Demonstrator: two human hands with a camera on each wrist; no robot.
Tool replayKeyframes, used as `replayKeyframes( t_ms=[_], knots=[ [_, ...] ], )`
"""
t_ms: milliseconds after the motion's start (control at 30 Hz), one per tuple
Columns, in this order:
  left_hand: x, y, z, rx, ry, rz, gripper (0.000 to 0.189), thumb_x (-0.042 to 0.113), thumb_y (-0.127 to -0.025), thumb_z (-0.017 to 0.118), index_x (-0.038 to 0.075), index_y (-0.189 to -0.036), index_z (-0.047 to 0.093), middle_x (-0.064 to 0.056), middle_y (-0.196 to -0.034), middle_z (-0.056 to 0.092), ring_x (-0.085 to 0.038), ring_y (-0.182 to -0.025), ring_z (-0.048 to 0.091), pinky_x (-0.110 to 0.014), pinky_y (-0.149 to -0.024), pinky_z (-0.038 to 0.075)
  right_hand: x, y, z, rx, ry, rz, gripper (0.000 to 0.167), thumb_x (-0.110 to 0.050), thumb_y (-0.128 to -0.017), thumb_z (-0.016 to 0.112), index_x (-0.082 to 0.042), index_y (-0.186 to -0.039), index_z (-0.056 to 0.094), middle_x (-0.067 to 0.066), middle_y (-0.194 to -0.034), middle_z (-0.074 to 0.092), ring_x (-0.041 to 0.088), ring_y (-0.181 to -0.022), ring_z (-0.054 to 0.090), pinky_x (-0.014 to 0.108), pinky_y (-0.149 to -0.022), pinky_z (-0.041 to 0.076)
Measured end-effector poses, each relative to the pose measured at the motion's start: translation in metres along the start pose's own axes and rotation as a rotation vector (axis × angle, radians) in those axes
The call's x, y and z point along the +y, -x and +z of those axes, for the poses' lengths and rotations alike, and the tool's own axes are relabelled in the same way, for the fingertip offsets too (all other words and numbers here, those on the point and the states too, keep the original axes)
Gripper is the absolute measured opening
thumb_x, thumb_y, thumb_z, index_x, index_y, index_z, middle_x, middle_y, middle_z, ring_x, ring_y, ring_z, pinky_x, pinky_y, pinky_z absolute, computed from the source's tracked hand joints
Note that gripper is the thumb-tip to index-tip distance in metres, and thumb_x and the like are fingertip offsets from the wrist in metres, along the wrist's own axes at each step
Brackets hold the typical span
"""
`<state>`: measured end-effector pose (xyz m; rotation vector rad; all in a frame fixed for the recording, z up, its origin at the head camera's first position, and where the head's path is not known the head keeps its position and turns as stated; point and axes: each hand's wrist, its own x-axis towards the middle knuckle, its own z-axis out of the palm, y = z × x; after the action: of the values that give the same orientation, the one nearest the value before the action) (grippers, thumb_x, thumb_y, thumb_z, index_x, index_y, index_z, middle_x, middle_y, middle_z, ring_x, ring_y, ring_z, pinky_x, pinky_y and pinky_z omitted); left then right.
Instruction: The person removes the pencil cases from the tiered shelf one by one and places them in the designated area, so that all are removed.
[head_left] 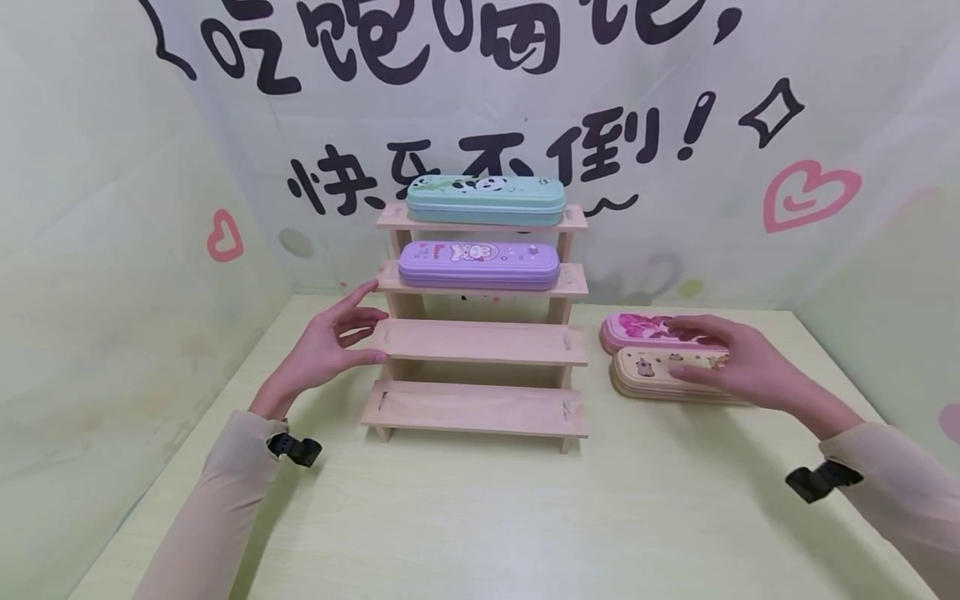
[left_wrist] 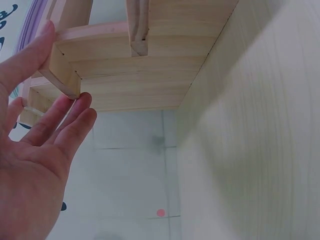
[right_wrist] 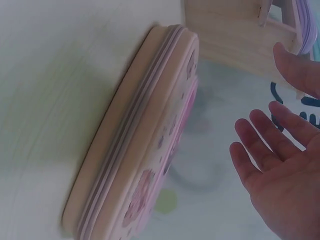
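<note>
My left hand (head_left: pixel 335 340) holds the left end of a stepped wooden rack (head_left: pixel 480 342), thumb and fingertips at opposite edges of one board. In the left wrist view, the fingertips (left_wrist: pixel 82 102) meet that board's end. The right hand (head_left: pixel 738 362) hovers over two pencil cases on the table to the right, fingers spread and nothing between them. Nearer is a cream pencil case (head_left: pixel 645 377) with small bear prints; behind it lies a pink pencil case (head_left: pixel 633 327). Part of both is hidden behind this hand in the head view.
A mint pencil case (head_left: pixel 487 202) with pandas lies on the rack's top step, and a purple pencil case (head_left: pixel 480 265) on the step below. The two lower steps are bare. Behind the pale table (head_left: pixel 480 517) hangs a printed cloth (head_left: pixel 675 242).
</note>
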<state>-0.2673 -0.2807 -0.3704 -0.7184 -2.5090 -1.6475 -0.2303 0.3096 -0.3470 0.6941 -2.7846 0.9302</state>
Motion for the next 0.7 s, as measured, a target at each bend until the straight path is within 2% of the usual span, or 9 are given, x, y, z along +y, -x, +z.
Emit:
replayKeyframes(
  t_ms=[100, 233, 300, 333, 400, 467, 500, 567, 700],
  knots=[
    [-0.001, 0.0, 0.0, 0.002, -0.006, -0.001, 0.107, 0.0, -0.082, 0.09, 0.032, -0.167, 0.033, -0.019, -0.141, 0.061, -0.036, -0.133, 0.056, -0.037, -0.112, 0.049, -0.016, -0.01, 0.006, 0.002, -0.005, 0.005, 0.068, -0.024, -0.088, 0.09, -0.007, -0.147, 0.06, 0.015, -0.133, 0.067, 0.036, -0.117, 0.064, 0.032, -0.094, 0.054],
    [-0.002, 0.001, -0.001, 0.001, -0.014, -0.004, 0.107, 0.002, -0.082, 0.091, 0.033, -0.166, 0.034, -0.018, -0.141, 0.061, -0.036, -0.133, 0.056, -0.04, -0.113, 0.049, -0.037, -0.024, 0.013, 0.02, -0.048, 0.026, 0.069, -0.027, -0.087, 0.09, -0.009, -0.148, 0.061, 0.011, -0.129, 0.069, 0.032, -0.112, 0.065, 0.023, -0.09, 0.054],
    [-0.003, 0.001, -0.001, -0.002, -0.016, -0.002, 0.107, 0.002, -0.082, 0.091, 0.033, -0.167, 0.033, -0.018, -0.141, 0.061, -0.037, -0.133, 0.056, -0.042, -0.113, 0.048, -0.048, -0.031, 0.016, 0.027, -0.067, 0.039, 0.07, -0.031, -0.088, 0.09, -0.01, -0.148, 0.06, 0.01, -0.129, 0.069, 0.029, -0.111, 0.064, 0.026, -0.09, 0.055],
    [-0.003, 0.001, -0.001, -0.002, -0.017, -0.002, 0.107, 0.002, -0.082, 0.091, 0.033, -0.167, 0.033, -0.018, -0.141, 0.061, -0.037, -0.133, 0.056, -0.043, -0.113, 0.047, -0.053, -0.035, 0.017, 0.024, -0.073, 0.039, 0.07, -0.032, -0.089, 0.088, -0.01, -0.149, 0.059, 0.01, -0.13, 0.068, 0.029, -0.112, 0.063, 0.03, -0.092, 0.056],
    [-0.002, 0.001, -0.001, -0.002, -0.014, 0.002, 0.107, 0.001, -0.082, 0.091, 0.033, -0.167, 0.033, -0.018, -0.141, 0.061, -0.037, -0.133, 0.056, -0.044, -0.113, 0.047, -0.063, -0.045, 0.019, 0.02, -0.087, 0.041, 0.072, -0.035, -0.09, 0.087, -0.011, -0.152, 0.057, 0.012, -0.135, 0.066, 0.031, -0.117, 0.061, 0.045, -0.097, 0.057],
    [-0.002, 0.001, -0.001, -0.001, -0.012, 0.004, 0.107, 0.001, -0.082, 0.09, 0.032, -0.167, 0.033, -0.019, -0.141, 0.061, -0.037, -0.133, 0.056, -0.043, -0.113, 0.048, -0.07, -0.053, 0.021, 0.015, -0.09, 0.028, 0.073, -0.036, -0.092, 0.085, -0.01, -0.153, 0.054, 0.014, -0.14, 0.063, 0.035, -0.124, 0.057, 0.06, -0.102, 0.053],
    [-0.002, 0.001, -0.001, 0.0, -0.012, 0.005, 0.107, 0.0, -0.082, 0.091, 0.032, -0.167, 0.033, -0.019, -0.141, 0.061, -0.037, -0.133, 0.056, -0.041, -0.113, 0.048, -0.073, -0.057, 0.021, 0.016, -0.097, 0.026, 0.073, -0.035, -0.092, 0.085, -0.011, -0.154, 0.053, 0.014, -0.142, 0.061, 0.037, -0.127, 0.056, 0.063, -0.104, 0.05],
    [-0.001, 0.001, -0.001, -0.001, -0.011, 0.005, 0.107, 0.0, -0.082, 0.091, 0.032, -0.167, 0.033, -0.019, -0.141, 0.061, -0.037, -0.133, 0.056, -0.039, -0.112, 0.049, -0.078, -0.066, 0.023, 0.024, -0.116, 0.023, 0.073, -0.033, -0.092, 0.085, -0.011, -0.154, 0.053, 0.013, -0.146, 0.059, 0.038, -0.132, 0.053, 0.066, -0.108, 0.046],
    [0.0, 0.0, 0.0, -0.003, -0.013, 0.006, 0.107, 0.0, -0.082, 0.091, 0.031, -0.167, 0.033, -0.019, -0.141, 0.061, -0.037, -0.133, 0.056, -0.038, -0.112, 0.049, -0.086, -0.083, 0.028, 0.037, -0.129, 0.012, 0.074, -0.031, -0.091, 0.086, -0.011, -0.154, 0.053, 0.012, -0.146, 0.06, 0.038, -0.133, 0.053, 0.062, -0.112, 0.045]
  ],
)
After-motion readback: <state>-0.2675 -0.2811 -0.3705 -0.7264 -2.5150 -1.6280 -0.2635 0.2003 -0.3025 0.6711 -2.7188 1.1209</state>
